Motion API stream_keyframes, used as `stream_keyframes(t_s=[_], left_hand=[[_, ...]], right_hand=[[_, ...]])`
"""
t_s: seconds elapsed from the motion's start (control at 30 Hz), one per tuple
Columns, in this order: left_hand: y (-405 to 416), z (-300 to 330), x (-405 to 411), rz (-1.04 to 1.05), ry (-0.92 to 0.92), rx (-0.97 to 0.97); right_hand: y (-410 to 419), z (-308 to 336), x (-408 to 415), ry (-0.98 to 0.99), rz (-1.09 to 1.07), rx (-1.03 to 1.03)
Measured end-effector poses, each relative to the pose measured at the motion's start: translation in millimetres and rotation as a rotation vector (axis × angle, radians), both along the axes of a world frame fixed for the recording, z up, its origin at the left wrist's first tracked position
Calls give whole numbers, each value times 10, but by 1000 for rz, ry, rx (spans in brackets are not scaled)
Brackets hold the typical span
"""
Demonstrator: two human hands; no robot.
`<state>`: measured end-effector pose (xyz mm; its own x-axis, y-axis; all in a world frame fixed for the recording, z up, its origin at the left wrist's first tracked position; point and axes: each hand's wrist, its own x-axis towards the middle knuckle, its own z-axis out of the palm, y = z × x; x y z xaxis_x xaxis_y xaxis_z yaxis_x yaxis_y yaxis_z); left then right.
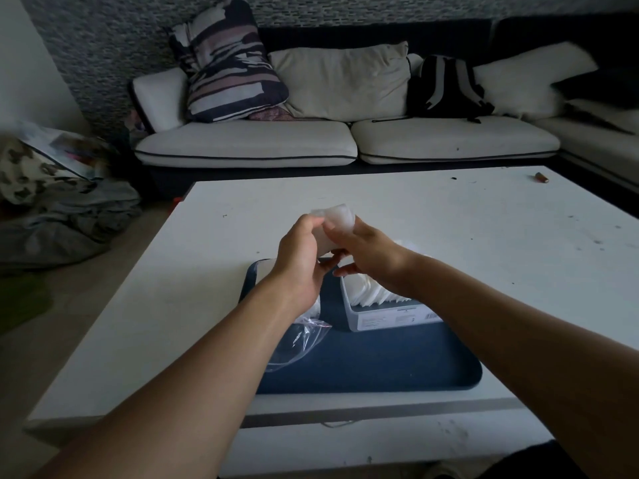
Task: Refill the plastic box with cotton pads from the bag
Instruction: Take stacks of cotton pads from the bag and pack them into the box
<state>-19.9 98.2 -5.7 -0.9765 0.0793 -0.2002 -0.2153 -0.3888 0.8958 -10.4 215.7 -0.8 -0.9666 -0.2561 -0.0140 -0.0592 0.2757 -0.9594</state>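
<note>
Cotton pads (337,221) in both hands' grip

A white stack of pads (337,224) is pinched between both hands, raised above the clear plastic box (383,311), which sits below and right of the grip, open and packed with upright pads, while the crumpled clear bag (301,340) lies below-left.

Dim room, white sofa (345,140) with cushions, white table (415,209), stone-textured wall (103,36)

tray (380,361) navy | table (415,209) white | cotton pads (337,219) white, apparently | pillow (224,63) striped
</note>
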Motion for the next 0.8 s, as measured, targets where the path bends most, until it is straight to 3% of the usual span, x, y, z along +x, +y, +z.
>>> stream_keyframes(t_s=[0.27, 0.47, 0.53, 0.67, 0.8], left_hand=[[77, -37, -62, 33, 34, -43], [105, -12, -42, 7, 54, -39], [82, -45, -49, -34, 85, -257], [-107, -199, -61, 48, 379, -1038], [-216, -304, -7, -229, 515, -1244]], right_hand=[[119, 20, -24, -66, -100, -88], [234, -17, -77, -247, -76, -249], [298, -44, -112, -288, -181, -168], [432, -206, -191, -332, -402, 290], [367, -271, -231, -338, -427, 363]])
